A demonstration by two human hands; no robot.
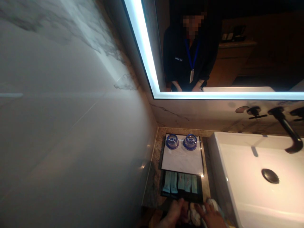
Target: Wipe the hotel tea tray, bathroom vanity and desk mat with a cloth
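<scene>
My left hand [174, 213] and my right hand [211, 217] are at the bottom edge, both touching a white cloth [198, 212] bunched between them on the counter. Whether either hand grips the cloth is unclear. Just beyond my fingers lies a black tray [201, 186] holding several pale blue-green sachets [180, 182] in a row. Farther back a white mat [182, 160] carries two upturned clear glasses with blue rims, one on the left [172, 141] and one on the right [190, 142].
A white rectangular basin [239, 164] with a dark drain [270, 175] fills the right side, under a dark wall spout [288, 129]. A lit mirror [152, 63] above reflects a person in dark clothes. A marble wall [71, 110] closes the left.
</scene>
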